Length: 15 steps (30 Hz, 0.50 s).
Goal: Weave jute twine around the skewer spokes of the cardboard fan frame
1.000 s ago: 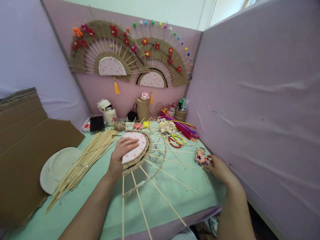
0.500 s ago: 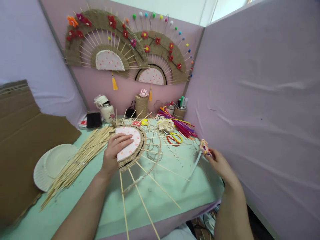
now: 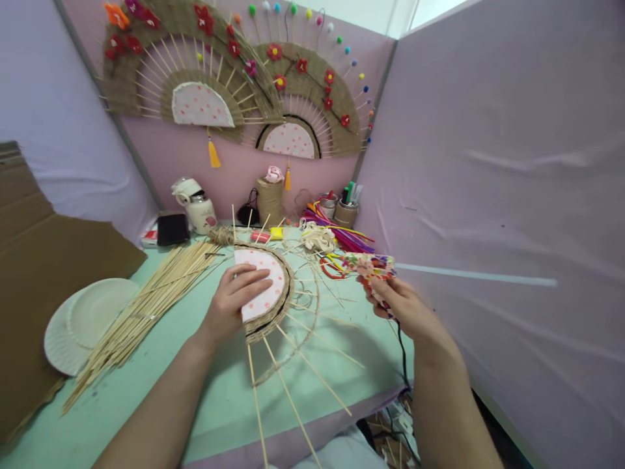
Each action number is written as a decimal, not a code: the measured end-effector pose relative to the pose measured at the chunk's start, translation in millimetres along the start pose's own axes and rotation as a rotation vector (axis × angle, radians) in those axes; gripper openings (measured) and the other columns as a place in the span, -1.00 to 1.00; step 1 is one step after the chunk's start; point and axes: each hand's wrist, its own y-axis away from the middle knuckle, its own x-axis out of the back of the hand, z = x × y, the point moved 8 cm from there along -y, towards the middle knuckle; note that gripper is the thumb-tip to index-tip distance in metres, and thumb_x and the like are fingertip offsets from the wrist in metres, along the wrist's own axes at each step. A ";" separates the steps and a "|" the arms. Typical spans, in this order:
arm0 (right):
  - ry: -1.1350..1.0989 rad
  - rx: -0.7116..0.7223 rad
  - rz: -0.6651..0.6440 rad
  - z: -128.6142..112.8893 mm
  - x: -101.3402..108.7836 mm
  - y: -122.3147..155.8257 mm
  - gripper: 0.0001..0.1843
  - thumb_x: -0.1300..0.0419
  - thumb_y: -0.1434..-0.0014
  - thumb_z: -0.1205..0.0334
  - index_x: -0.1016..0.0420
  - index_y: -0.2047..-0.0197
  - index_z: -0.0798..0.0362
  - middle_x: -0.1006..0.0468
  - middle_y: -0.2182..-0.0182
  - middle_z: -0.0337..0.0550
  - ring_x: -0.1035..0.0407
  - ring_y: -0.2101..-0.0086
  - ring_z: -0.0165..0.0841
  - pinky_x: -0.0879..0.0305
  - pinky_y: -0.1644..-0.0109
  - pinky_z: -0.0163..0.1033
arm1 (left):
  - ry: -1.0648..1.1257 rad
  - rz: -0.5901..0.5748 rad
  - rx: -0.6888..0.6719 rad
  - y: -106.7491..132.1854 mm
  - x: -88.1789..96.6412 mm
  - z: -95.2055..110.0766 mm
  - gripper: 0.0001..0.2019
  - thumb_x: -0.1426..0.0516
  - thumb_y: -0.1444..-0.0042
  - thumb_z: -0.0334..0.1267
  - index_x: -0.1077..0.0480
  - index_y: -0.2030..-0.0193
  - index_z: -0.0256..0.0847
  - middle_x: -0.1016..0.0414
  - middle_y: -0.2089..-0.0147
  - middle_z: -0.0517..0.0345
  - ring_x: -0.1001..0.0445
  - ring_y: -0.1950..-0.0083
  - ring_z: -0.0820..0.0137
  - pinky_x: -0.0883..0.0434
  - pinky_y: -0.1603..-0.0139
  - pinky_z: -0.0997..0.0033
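The half-round fan point(image 3: 273, 299) is in the middle, over the green counter point(image 3: 219, 420), with its flat side to the left and its thin sticks poking out to the right and toward the person.

At the far left is a big piece of brown cardboard point(image 3: 53, 267). White plates point(image 3: 105, 309) come next, partly in front of it. A pile of loose sticks point(image 3: 146, 312) lies beside the plates, maybe so it is out of the way but easy to reach.

The left grip point(image 3: 232, 303) is at the fan's flat side. Its fingers rest on the spotted part, likely to keep the fan from sliding. The thumb is hidden, so I cannot tell if it pinches from below.

Past the fan, purple fuzzy stems point(image 3: 349, 241) sit at the back. The right grip point(image 3: 403, 303) is wrapped around a flowery glue gun point(image 3: 368, 264), up off the counter. Its clear glue stick point(image 3: 476, 274) pokes out to the right. The black cord point(image 3: 403, 355) hangs down, well apart from the fan.
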 end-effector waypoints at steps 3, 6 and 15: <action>0.168 -0.001 -0.121 -15.4 -19.6 -12.0 -0.53 -0.16 -0.09 -0.20 -0.31 0.43 0.09 -0.22 0.55 -0.32 -0.09 0.56 -0.52 -0.08 0.57 -0.39 | -0.001 -0.002 -0.013 -1.1 -1.1 3.1 -0.66 -0.26 0.00 -0.27 -0.54 0.04 0.08 -0.56 0.00 0.06 -0.36 -0.06 0.12 -0.23 -0.14 0.05; 0.295 -0.017 -0.208 -27.9 -31.8 -23.3 -0.50 -0.14 -0.08 -0.24 -0.25 0.47 0.07 -0.20 0.56 -0.34 -0.10 0.57 -0.53 -0.12 0.56 -0.39 | -0.015 0.007 -0.046 -1.8 0.6 6.5 -0.66 -0.26 -0.01 -0.29 -0.54 0.03 0.05 -0.56 0.00 0.04 -0.37 -0.06 0.13 -0.26 -0.12 0.07; 0.491 -0.102 -0.251 -27.8 -37.8 -34.6 -0.45 -0.09 -0.08 -0.32 -0.34 0.34 0.08 -0.21 0.57 -0.32 -0.15 0.59 -0.51 -0.14 0.58 -0.38 | -0.174 -0.014 -0.230 -0.6 -0.5 21.5 -0.71 -0.16 -0.16 -0.27 -0.46 -0.03 -0.13 -0.53 -0.03 -0.04 -0.33 -0.10 0.20 -0.33 -0.07 0.07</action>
